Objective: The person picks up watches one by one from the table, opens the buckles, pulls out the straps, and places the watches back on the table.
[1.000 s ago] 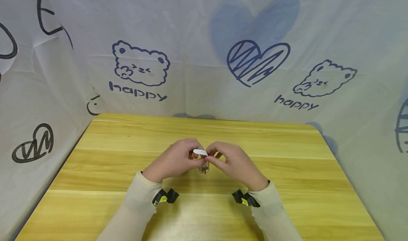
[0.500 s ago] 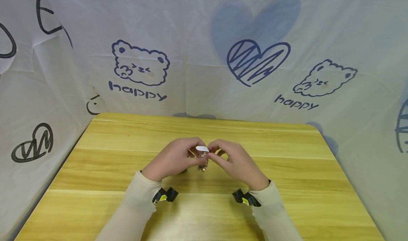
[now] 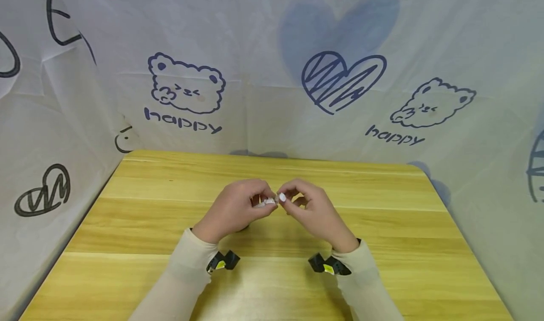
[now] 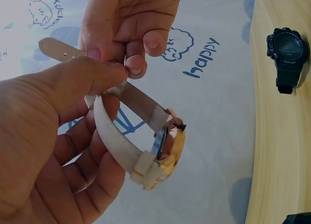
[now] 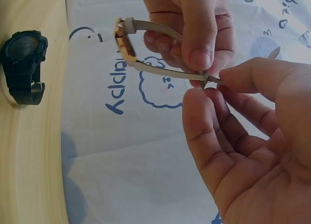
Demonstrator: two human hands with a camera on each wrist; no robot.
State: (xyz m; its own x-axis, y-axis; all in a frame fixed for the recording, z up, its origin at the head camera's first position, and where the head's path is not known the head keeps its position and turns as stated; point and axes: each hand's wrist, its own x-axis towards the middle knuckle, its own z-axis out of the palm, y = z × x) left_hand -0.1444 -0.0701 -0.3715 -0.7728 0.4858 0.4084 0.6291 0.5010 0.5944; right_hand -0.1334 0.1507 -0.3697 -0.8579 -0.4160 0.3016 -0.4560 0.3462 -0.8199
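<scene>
A wristwatch with a gold case (image 4: 174,148) and a pale strap (image 4: 114,134) is held up between both hands, its strap bent into a loop. My left hand (image 3: 235,210) pinches the strap near its buckle between thumb and fingers. From the other side, my right hand (image 3: 316,212) grips the strap beside the buckle (image 5: 206,79) with thumb and forefinger. The strap's holed free end (image 4: 56,49) sticks out beyond the fingers. In the head view only a bit of white strap (image 3: 269,201) shows between the hands, and the case is hidden.
A black digital watch (image 4: 287,51) lies on the wooden table (image 3: 382,245), mostly hidden behind my left hand in the head view. A white cloth printed with bears and hearts (image 3: 255,42) hangs behind the table and along its sides.
The gold case hung below my left fingers and has swung out of sight behind them. The strap's white end, flat above the fingers before, has shifted to the right hand. Both hands rose slightly.
</scene>
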